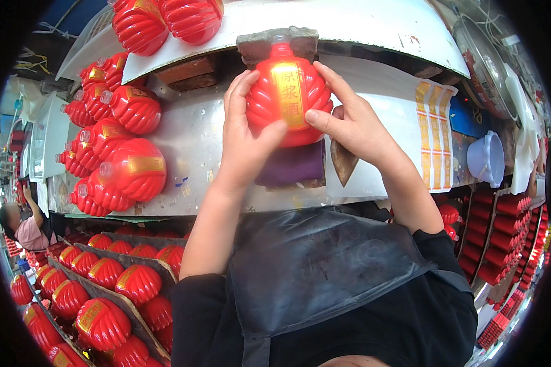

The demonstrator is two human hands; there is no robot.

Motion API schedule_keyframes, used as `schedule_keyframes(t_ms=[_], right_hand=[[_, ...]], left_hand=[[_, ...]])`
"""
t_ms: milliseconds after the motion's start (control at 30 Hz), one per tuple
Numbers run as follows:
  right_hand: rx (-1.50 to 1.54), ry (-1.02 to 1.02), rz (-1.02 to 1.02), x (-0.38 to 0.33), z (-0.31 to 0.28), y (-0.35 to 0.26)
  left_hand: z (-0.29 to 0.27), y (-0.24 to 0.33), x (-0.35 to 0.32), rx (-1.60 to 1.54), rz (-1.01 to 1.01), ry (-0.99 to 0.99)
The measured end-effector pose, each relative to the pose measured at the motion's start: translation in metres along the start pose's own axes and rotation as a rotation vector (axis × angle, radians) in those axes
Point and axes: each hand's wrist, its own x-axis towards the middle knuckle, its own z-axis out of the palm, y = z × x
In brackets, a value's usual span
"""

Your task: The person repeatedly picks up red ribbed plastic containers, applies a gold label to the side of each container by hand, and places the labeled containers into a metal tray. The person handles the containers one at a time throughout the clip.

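Observation:
A ribbed, glossy red bottle [263,92] lies in front of me, its clear neck pointing away into a grey notched block [306,40]. A gold label [291,101] runs lengthwise down its upper face. My left hand [245,131] curves round the bottle's left side, with the thumb near the lower end. From the right, my right hand [358,119] grips the other side and its thumb presses the label's lower right edge. Purple cloth [291,165] shows beneath the bottle. Partly under my right hand is a pointed brown piece [343,162] of unclear kind.
Several labelled red bottles [134,110] crowd the left of the metal table [190,147]; two more [193,18] lie on a white board [324,15]. A gold label sheet [434,134] and a pale bucket [486,159] sit right. Bottle racks [128,278] flank me; a person [27,226] is far left.

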Motion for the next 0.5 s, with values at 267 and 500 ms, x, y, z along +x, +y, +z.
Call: schedule_keyframes(t_ms=[267,500], right_hand=[[-0.004,0.062,-0.076,0.0036,0.0058,0.0041],[0.003,0.046,-0.056,0.0016,0.0048,0.0039]], left_hand=[[0.0005,0.0002,0.0011,0.065,0.034,0.000],[-0.0037,-0.0009,0.0005,-0.051,0.007,-0.041]])
